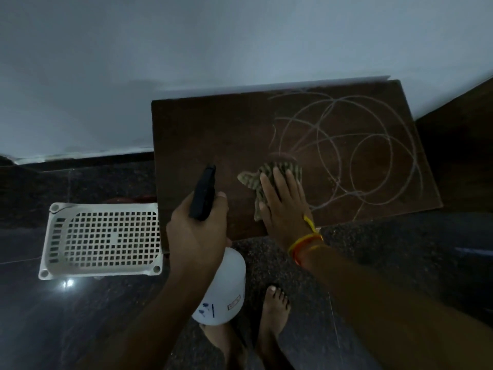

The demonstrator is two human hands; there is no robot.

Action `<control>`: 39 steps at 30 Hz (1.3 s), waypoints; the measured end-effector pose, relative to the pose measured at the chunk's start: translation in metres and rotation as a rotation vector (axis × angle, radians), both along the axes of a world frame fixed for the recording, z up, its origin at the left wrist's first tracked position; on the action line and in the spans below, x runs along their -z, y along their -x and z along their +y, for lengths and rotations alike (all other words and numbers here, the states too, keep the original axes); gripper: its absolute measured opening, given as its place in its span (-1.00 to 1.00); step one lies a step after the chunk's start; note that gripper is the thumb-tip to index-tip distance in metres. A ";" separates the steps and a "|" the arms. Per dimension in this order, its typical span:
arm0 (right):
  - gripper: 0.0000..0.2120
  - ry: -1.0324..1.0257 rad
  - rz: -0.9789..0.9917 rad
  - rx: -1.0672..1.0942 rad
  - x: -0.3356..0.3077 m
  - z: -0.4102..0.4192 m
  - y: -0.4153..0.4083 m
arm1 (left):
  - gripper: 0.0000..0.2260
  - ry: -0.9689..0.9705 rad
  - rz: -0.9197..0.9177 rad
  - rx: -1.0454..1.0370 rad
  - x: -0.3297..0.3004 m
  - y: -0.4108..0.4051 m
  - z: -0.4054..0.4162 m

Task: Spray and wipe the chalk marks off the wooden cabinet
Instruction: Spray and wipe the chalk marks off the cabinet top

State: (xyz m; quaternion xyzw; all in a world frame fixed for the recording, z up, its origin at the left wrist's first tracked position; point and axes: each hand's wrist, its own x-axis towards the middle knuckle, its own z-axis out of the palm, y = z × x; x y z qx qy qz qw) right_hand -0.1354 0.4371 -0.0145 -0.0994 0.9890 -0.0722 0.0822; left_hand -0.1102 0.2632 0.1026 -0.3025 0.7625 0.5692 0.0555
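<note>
The room was dim, and the spray bottle (222, 284) label was unreadable. One wooden cabinet (202, 129), one cloth (266, 174), one white basket (102, 240) left of the cabinet. The left hand (198, 231) gripped the bottle's black trigger head at the cabinet's front edge. The right hand (282, 201) lay flat, fingers straight, pressing the cloth beside looping chalk marks (373, 150) on the cabinet's right half.

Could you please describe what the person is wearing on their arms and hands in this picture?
Both forearms are bare, with no sleeves showing, and neither the left hand nor the right hand wears a glove. The right wrist carries several thin thread bands in yellow, orange and red, one with a loose yellow end. No rings or watch show.
</note>
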 end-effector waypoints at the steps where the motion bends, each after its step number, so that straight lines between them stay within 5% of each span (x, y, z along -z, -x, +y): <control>1: -0.46 -0.008 -0.002 0.002 -0.002 0.005 -0.012 | -0.78 -0.002 0.004 0.004 -0.002 0.001 0.001; 13: -0.43 -0.011 -0.002 0.057 0.000 0.008 0.034 | -0.84 -0.030 0.001 0.016 0.001 0.020 0.023; 21: -0.45 -0.023 -0.043 -0.062 -0.006 0.034 -0.015 | -0.85 -0.039 -0.037 -0.068 0.000 0.036 0.040; 30: -0.41 0.050 -0.023 -0.015 -0.004 0.016 0.086 | -0.90 -0.065 -0.042 -0.074 0.003 0.065 0.057; 39: -0.41 0.063 -0.041 -0.062 -0.004 0.031 0.060 | -0.90 0.009 -0.032 -0.110 0.003 0.088 0.052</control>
